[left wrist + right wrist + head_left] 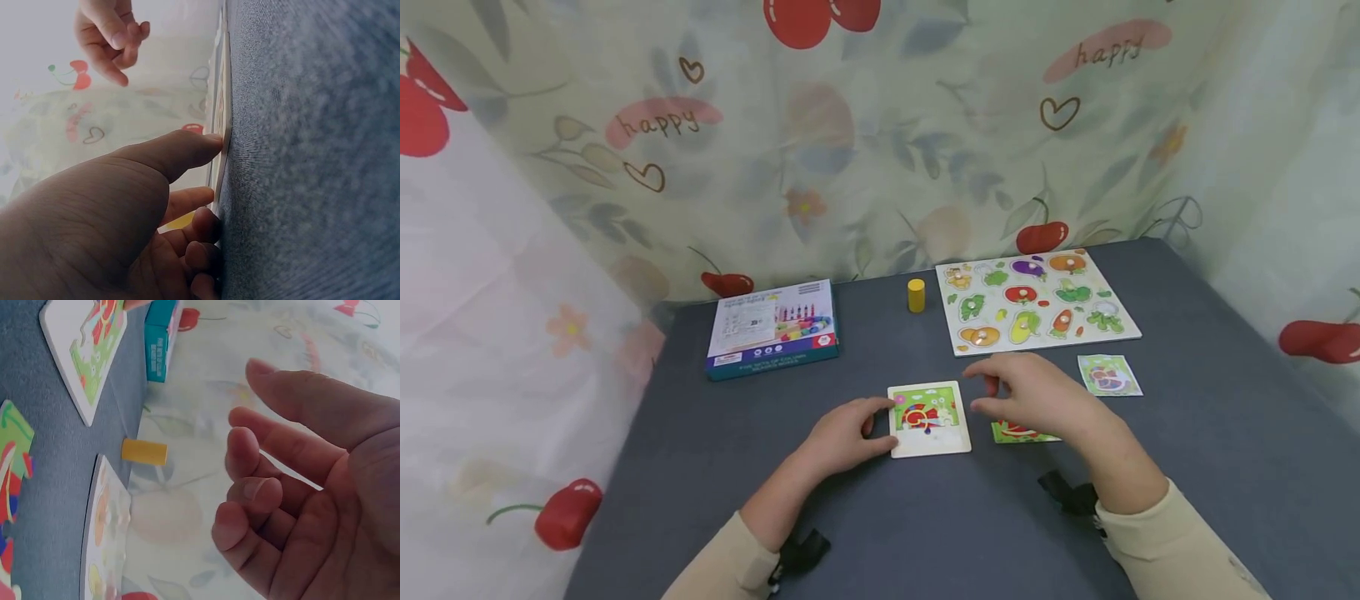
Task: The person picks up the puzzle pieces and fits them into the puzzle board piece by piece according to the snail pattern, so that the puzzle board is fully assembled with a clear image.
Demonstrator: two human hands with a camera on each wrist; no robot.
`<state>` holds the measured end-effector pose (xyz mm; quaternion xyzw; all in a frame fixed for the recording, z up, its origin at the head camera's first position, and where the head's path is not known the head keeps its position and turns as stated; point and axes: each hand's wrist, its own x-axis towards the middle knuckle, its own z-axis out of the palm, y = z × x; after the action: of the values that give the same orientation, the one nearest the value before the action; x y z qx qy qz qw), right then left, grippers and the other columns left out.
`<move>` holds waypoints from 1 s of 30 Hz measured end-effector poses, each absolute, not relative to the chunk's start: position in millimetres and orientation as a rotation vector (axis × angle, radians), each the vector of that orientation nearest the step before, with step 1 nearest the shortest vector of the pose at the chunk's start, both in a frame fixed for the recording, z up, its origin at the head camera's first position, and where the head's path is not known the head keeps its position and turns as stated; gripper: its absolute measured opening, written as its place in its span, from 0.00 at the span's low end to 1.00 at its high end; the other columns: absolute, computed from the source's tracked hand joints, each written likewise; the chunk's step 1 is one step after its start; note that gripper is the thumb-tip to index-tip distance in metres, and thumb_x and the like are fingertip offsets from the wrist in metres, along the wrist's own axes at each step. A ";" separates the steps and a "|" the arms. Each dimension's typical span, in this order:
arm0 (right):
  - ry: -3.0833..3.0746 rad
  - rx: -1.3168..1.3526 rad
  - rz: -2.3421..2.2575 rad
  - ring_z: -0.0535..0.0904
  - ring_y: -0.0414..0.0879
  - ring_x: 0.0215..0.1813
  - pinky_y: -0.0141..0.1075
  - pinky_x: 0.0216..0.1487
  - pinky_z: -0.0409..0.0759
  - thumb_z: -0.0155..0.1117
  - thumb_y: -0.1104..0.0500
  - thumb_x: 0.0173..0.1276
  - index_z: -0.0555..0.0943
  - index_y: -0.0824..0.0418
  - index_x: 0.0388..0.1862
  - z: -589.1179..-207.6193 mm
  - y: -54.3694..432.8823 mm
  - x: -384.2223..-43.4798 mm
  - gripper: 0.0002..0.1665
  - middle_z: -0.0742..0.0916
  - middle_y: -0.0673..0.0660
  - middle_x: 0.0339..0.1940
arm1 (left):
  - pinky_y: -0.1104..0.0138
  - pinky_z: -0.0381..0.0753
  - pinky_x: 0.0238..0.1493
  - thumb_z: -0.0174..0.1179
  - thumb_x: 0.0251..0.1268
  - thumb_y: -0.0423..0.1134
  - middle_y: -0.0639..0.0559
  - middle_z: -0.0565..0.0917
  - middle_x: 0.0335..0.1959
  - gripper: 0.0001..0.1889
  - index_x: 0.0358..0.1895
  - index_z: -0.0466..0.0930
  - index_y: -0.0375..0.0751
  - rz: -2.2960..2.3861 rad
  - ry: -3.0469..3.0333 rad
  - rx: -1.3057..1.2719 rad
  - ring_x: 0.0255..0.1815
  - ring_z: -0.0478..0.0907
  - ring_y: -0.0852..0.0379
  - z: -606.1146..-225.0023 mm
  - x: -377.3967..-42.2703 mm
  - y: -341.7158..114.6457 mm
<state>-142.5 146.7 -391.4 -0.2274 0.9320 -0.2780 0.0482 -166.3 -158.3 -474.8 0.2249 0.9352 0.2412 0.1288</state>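
Note:
A small square jigsaw puzzle board (931,443) lies flat, its upper part filled with a green and red picture, its lower part bare white. Thumb and index finger of my left hand (844,435) touch the board's left edge; in the left wrist view the left hand (119,206) has its thumb on that edge. My right hand (1037,398) hovers right of the board, fingers loosely bent and holding nothing, as the right wrist view of that hand (294,481) shows. Partly hidden beneath it lie green and red puzzle pieces (1022,432).
A vegetable peg puzzle (1037,307) lies at the back right, a small picture card (1108,376) in front of it. A yellow cylinder (916,296) stands at the back middle. A flat game box (772,329) lies at the back left. Patterned curtains (880,150) surround the dark table.

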 end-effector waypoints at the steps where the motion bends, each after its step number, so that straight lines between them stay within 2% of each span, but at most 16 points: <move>1: 2.843 -0.692 -0.856 0.71 0.42 0.26 0.39 0.33 0.72 0.77 0.57 0.64 0.85 0.60 0.57 -390.5 148.6 -141.5 0.22 0.77 0.46 0.27 | 0.63 0.63 0.29 0.69 0.65 0.58 0.54 0.72 0.27 0.32 0.71 0.76 0.52 0.703 2.719 0.659 0.27 0.68 0.57 -475.4 -166.2 -158.5; 13: 2.834 -0.676 -0.883 0.72 0.41 0.25 0.37 0.31 0.73 0.76 0.54 0.66 0.84 0.59 0.58 -390.6 170.4 -136.7 0.24 0.78 0.45 0.32 | 0.63 0.64 0.29 0.68 0.66 0.56 0.54 0.72 0.28 0.31 0.70 0.76 0.52 0.712 2.711 0.664 0.27 0.69 0.57 -471.0 -164.7 -159.4; 22: 2.695 -0.615 -0.789 0.72 0.42 0.25 0.36 0.30 0.71 0.77 0.57 0.64 0.83 0.65 0.55 -415.9 182.1 -143.7 0.23 0.78 0.47 0.25 | 0.63 0.64 0.29 0.68 0.66 0.57 0.54 0.73 0.28 0.32 0.71 0.76 0.53 0.703 2.712 0.638 0.27 0.69 0.57 -471.0 -166.1 -158.2; 30: 2.619 -0.632 -0.736 0.72 0.41 0.27 0.37 0.32 0.70 0.79 0.57 0.61 0.81 0.61 0.50 -439.8 181.5 -151.2 0.22 0.77 0.47 0.25 | 0.63 0.63 0.28 0.68 0.66 0.56 0.54 0.72 0.28 0.31 0.71 0.76 0.53 0.699 2.721 0.652 0.26 0.68 0.57 -470.2 -165.3 -158.5</move>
<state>-151.2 181.5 -439.8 -0.2228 0.9235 -0.2595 0.1735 -165.3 -158.5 -470.2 0.2242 0.9357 0.2402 0.1283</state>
